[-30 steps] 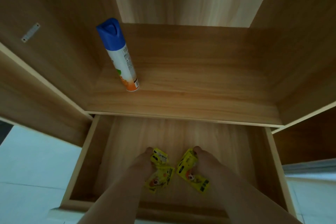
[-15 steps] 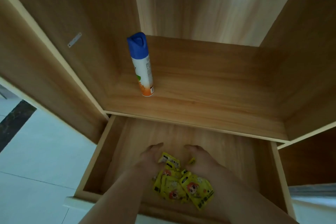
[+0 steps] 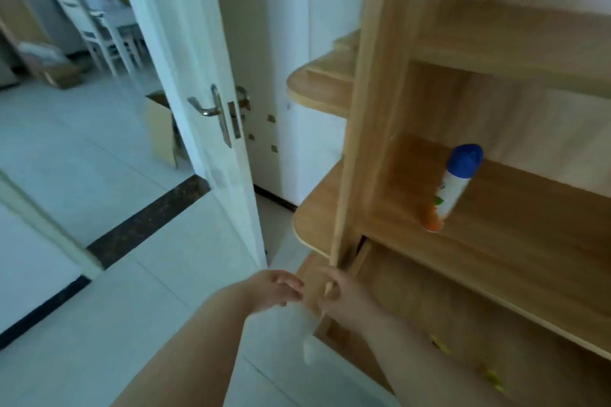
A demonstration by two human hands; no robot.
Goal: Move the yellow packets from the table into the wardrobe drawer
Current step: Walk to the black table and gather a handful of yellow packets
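Presently: hands at the wardrobe door, packets lodged in the drawer

1. Right hand [image 3: 344, 296]: fingers [image 3: 330, 287] curled at the lower end of the wardrobe door [image 3: 357, 142]. Blur hides whether they pinch its edge or only brush it.
2. Left hand [image 3: 274, 287]: just left of the door's edge, fingers loosely curled, holding nothing.
3. Yellow packets [image 3: 439, 345]: two slivers visible, right of and below the door, lying inside the open drawer [image 3: 413, 307], partly hidden by the right forearm.
4. Spray can [image 3: 458, 188]: upright on the shelf to the right of the door, above the drawer.
5. White room door [image 3: 198, 142]: left of the wardrobe door, ajar, with tiled floor and white chairs [image 3: 96, 33] beyond. No surface bearing further packets can be made out.

Handling note (judgement): this load looks delivered, and the step in hand is probably leaving the wardrobe for more. Let the door edge go gently so it does not swing. Leave the drawer out if packets remain. If shutting it, press its front with flat fingers, see that no packet overhangs the rim, and keep the fingers out of the gap beside the door.
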